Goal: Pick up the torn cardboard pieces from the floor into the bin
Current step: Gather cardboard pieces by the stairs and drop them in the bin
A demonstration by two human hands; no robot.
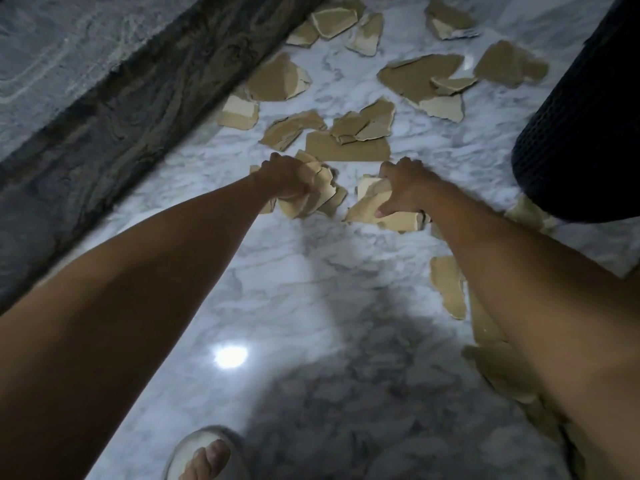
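Torn brown cardboard pieces (346, 147) lie scattered over the white marble floor (304, 292), most of them beyond my hands. My left hand (285, 180) grips a bunch of cardboard pieces (320, 195) just above the floor. My right hand (403, 190) grips another bunch of pieces (367, 211), thumb pressed on top. The dark mesh bin (581, 133) stands at the right edge, just right of my right hand. More pieces (448, 289) lie beside and under my right forearm.
A dark grey marble wall base (114, 109) runs diagonally along the left. My foot in a pale slipper (207, 459) shows at the bottom edge. A bright lamp reflection (231, 356) lies on the bare floor between my arms.
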